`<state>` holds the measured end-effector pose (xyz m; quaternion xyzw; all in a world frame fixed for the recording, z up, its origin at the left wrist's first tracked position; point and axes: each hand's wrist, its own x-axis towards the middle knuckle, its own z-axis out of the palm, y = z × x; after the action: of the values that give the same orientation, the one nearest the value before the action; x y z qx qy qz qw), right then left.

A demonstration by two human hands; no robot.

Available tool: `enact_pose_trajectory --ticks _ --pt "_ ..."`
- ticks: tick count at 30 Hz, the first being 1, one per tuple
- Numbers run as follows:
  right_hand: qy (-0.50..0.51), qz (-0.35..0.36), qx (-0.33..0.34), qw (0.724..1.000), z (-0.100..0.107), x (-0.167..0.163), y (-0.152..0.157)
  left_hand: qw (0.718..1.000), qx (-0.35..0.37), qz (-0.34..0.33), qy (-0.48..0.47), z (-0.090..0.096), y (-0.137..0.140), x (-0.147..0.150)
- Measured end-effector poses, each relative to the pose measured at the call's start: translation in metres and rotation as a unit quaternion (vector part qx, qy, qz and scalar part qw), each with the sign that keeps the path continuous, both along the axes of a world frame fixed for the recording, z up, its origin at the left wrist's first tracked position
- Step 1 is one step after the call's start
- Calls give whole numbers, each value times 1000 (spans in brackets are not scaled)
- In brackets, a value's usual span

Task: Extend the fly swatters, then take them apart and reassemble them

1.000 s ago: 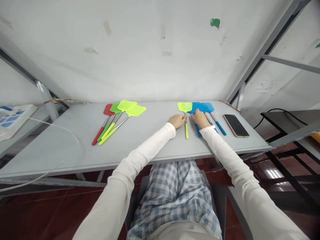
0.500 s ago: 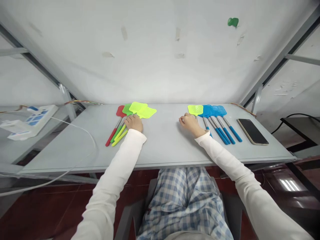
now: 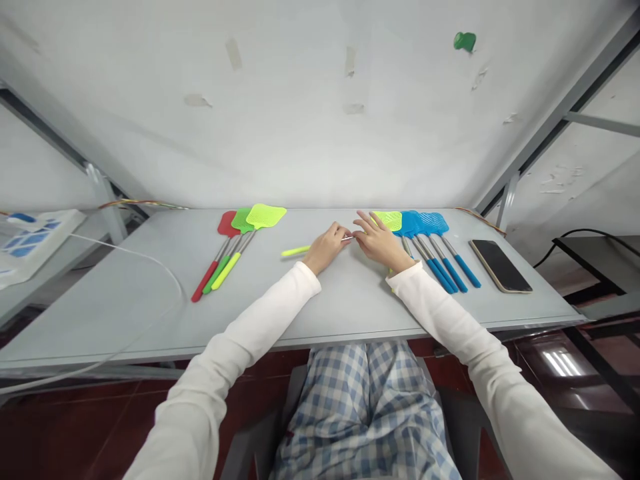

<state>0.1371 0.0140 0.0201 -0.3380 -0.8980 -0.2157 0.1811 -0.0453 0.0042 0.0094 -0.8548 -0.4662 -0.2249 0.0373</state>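
Note:
Near the middle of the table, my left hand (image 3: 327, 248) is closed around a yellow fly swatter (image 3: 296, 251), whose handle sticks out to the left. My right hand (image 3: 380, 243) pinches its thin metal shaft with thumb and finger, the other fingers raised. The held swatter's head is hidden or cannot be told apart from the yellow mesh behind my right hand. Another yellow swatter (image 3: 393, 219) lies partly under that hand, beside several blue fly swatters (image 3: 443, 263). On the left lie a red swatter (image 3: 206, 280), a green swatter (image 3: 242, 220) and a yellow-green swatter (image 3: 265, 215), fanned out.
A phone (image 3: 501, 265) lies on the table (image 3: 320, 313) at the right. A white cable (image 3: 165, 267) loops over the left side. A power strip (image 3: 37, 240) sits on the surface at far left. The wall (image 3: 300, 147) rises behind the table.
My left hand has taken one yellow swatter from the left group and moved it right, to the middle. My right hand has shifted slightly and now meets its shaft.

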Motion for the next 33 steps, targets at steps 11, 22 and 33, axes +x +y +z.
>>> enact_pose_trajectory --ticks 11,22,33 --pt "18 -85 26 996 7 8 0 997 57 40 39 2 0 -13" --pt "-3 -79 59 995 7 9 3 973 -206 19 -105 29 11 -28" --pt "28 -84 39 995 2 5 3 933 -288 -89 -195 35 18 -43"
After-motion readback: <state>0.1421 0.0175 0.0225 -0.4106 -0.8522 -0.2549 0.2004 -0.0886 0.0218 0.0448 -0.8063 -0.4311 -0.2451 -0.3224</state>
